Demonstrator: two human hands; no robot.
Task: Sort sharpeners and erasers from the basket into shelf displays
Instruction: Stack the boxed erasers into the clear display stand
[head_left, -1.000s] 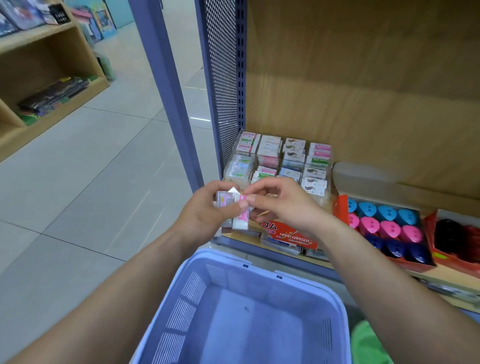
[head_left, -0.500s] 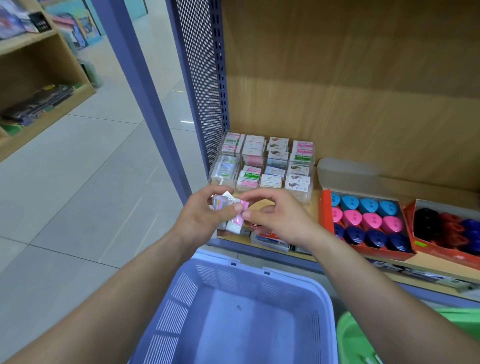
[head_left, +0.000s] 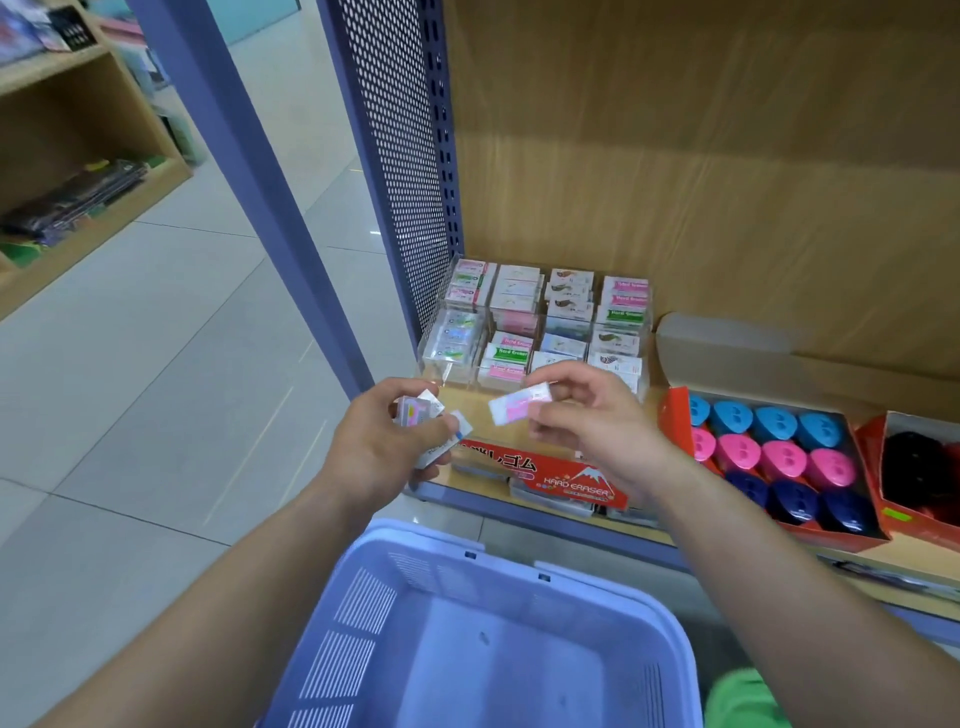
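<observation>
My left hand (head_left: 387, 441) grips a small bunch of wrapped erasers (head_left: 423, 415) in front of the shelf edge. My right hand (head_left: 587, 415) pinches a single pink-and-white eraser (head_left: 517, 404) a little apart from that bunch. Both hands hover just before the clear eraser display (head_left: 540, 327), which holds rows of small boxed erasers. A red box of blue, pink and navy sharpeners (head_left: 774, 462) sits to the right. The lilac basket (head_left: 467, 639) is below my arms and its visible bottom looks bare.
A red "Hard Eraser" box (head_left: 566, 480) lies at the shelf front under my hands. Another red box with dark sharpeners (head_left: 919, 467) is at the far right. A perforated blue shelf side (head_left: 400, 156) stands left. Tiled floor and a wooden shelf (head_left: 78, 171) lie to the left.
My right hand has pulled one pink-and-white eraser away from the bunch in my left hand; the hands, touching before, are now apart. The view has shifted closer to the shelf.
</observation>
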